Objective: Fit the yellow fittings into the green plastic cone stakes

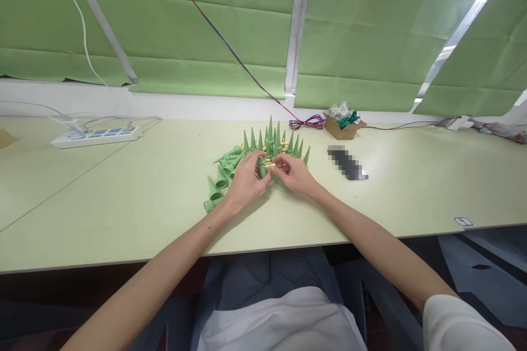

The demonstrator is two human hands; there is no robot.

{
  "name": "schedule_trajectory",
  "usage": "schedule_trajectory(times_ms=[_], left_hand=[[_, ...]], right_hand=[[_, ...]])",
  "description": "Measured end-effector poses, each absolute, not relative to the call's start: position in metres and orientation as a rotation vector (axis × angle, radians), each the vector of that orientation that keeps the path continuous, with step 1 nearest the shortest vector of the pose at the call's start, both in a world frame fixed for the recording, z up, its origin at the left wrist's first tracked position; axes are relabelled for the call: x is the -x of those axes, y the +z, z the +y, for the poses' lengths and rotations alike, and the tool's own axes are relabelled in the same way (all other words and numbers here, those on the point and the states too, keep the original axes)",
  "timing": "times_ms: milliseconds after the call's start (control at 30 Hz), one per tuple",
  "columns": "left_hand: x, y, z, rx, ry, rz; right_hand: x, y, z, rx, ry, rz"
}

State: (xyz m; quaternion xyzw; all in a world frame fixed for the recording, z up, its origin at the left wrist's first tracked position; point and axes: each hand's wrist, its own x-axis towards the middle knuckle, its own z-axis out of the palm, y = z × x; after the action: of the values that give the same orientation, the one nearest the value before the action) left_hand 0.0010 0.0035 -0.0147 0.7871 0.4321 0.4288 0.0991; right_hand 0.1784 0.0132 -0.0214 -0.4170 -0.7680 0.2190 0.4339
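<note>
Between the thumb and fingers of my left hand (246,182) is a green plastic spike (262,168), its tapered end pointing down towards me. My right hand (295,174) is closed in a pinch on a small yellow piece (269,165), right beside the top of that spike. Whether the two parts touch, I cannot tell. Behind both hands, several green spikes (270,132) stand with their points up, small yellow pieces (284,143) among them. To the left of my left hand, more hollow green spikes (214,189) lie or lean in a loose pile.
A dark pixelated object (346,163) lies right of my hands on the pale table (123,203). Farther back are a small cardboard box (343,130) with clear and green wrapping, a coiled red-blue cable (307,122), and a white power strip (96,136) at left.
</note>
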Motion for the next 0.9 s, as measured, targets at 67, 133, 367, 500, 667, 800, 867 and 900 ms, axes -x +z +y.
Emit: schedule_trajectory(times_ms=[67,133,367,500,667,800,867,900], left_hand=[[-0.001,-0.0147,0.0032,-2.332,1.261,1.267],[-0.0011,-0.0144,0.0028,-2.337,1.251,1.249],[-0.0014,-0.014,0.0026,-2.351,1.229,1.184],[-0.0017,-0.0151,0.003,-2.354,1.229,1.166],[-0.0025,-0.0153,0.0026,-2.352,1.224,1.163],[-0.0026,-0.0143,0.0031,-2.344,1.246,1.199],[-0.0022,-0.0135,0.0035,-2.34,1.262,1.237],[-0.0019,-0.0132,0.0037,-2.336,1.272,1.256]], right_hand=[[-0.1785,-0.021,0.0128,1.021,0.565,-1.919],[-0.1783,-0.0204,0.0125,1.022,0.582,-1.923],[-0.1776,-0.0204,0.0133,1.08,0.443,-1.973],[-0.1781,-0.0216,0.0149,1.102,0.403,-1.998],[-0.1786,-0.0252,0.0179,1.085,0.436,-1.986],[-0.178,-0.0256,0.0181,1.117,0.417,-1.937],[-0.1777,-0.0242,0.0167,1.121,0.43,-1.895],[-0.1776,-0.0233,0.0158,1.115,0.452,-1.881]])
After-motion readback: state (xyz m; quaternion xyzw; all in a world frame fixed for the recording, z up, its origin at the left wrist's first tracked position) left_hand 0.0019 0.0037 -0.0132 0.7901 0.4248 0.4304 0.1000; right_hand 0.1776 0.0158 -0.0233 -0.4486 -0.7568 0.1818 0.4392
